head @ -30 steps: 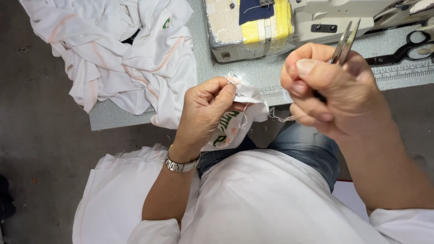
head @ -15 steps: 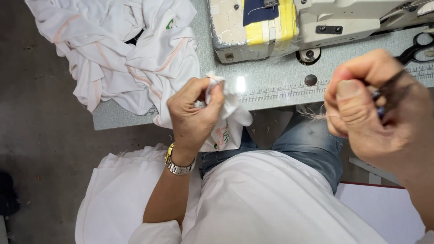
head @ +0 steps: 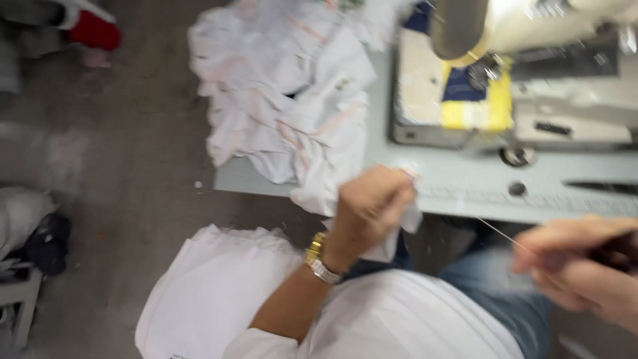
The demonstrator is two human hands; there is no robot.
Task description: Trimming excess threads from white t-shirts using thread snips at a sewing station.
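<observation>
The left hand (head: 372, 206) pinches a white cloth piece (head: 407, 219) at the table edge (head: 465, 199), keeping it taut; the right hand (head: 585, 266), closed on a thread (head: 498, 234), draws it away from the cloth

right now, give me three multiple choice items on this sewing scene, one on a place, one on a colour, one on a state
1. Where does the pile of white garments lie?
A. on the table's left end
B. on the floor
C. on the sewing machine

2. What colour is the wristwatch on the left hand?
A. black
B. gold
C. red

3. What is the left hand doing?
A. lying flat and open
B. pinching a small white cloth piece
C. hanging free

Key: 1 A, the pile drapes over the grey table edge; 2 B, the band shines yellow; 3 B, the fingers close on the cloth.
</observation>
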